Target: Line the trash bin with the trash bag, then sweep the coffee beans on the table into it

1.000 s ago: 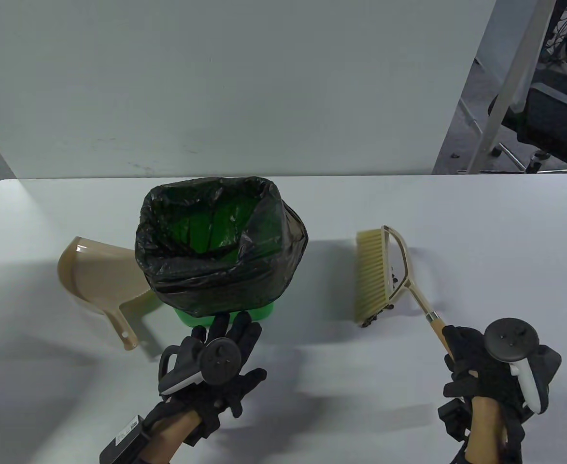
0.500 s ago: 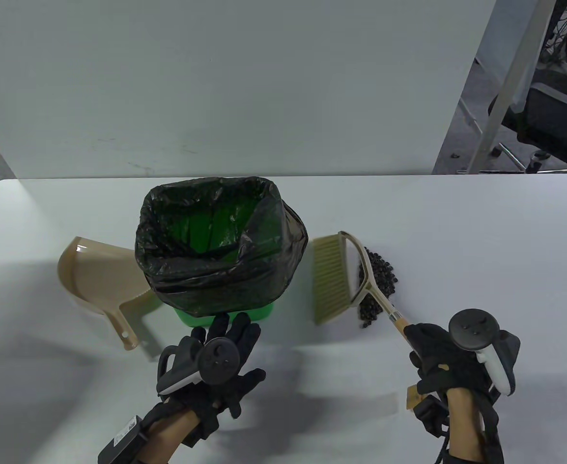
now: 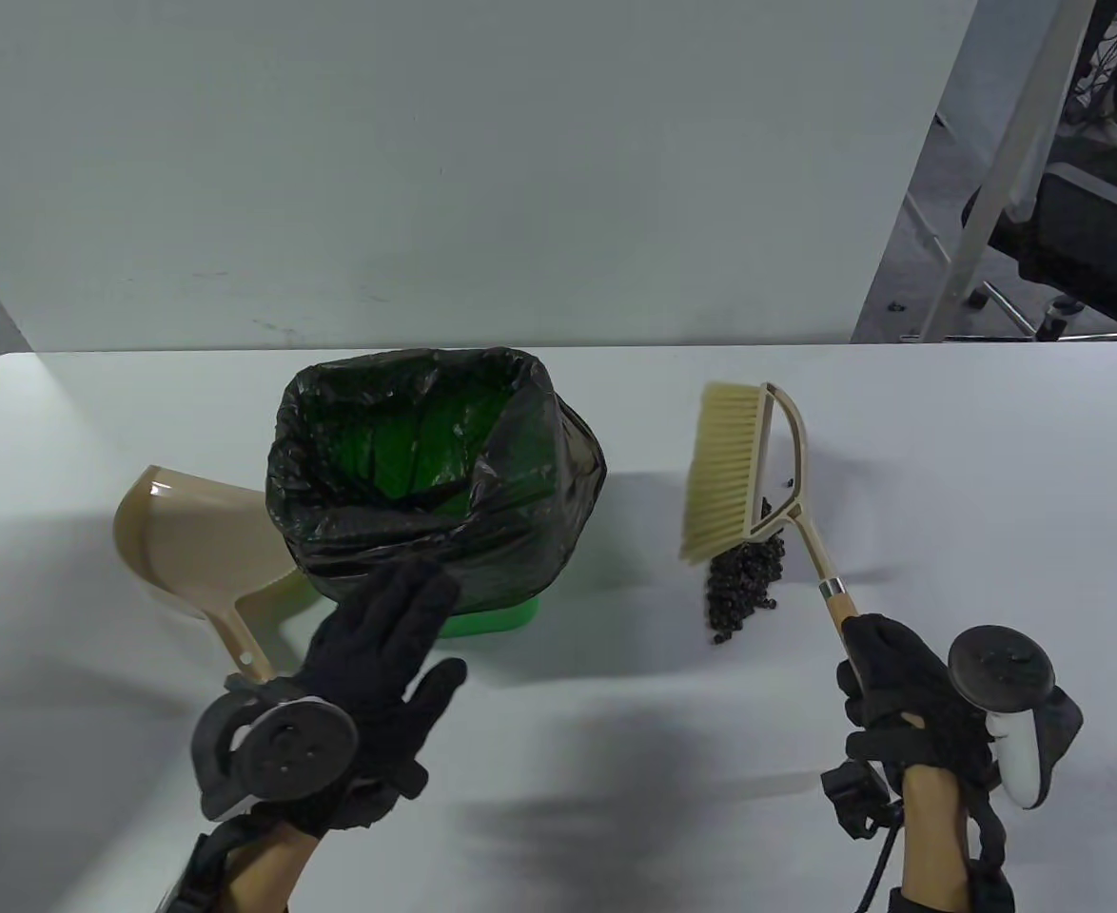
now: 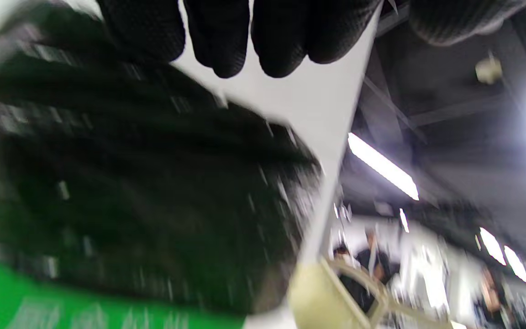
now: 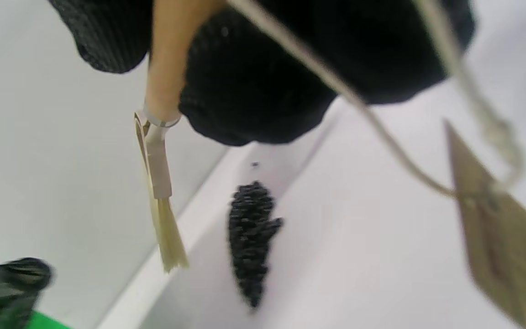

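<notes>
R hand (image 3: pixel 887 680) gripping brush (image 3: pixel 744 471) over beans (image 3: pixel 744 585), L hand (image 3: pixel 382 656) flat, empty

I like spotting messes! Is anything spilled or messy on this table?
Yes. A pile of dark coffee beans lies spilled on the white table, right of the lined trash bin, with one stray bean apart. The brush is raised above them.

- No legible text, label, brand or number anywhere.
- Pale marks on the green plastic trash bin (image 4: pixel 25 301), left wrist view: too blurred to read.
</notes>
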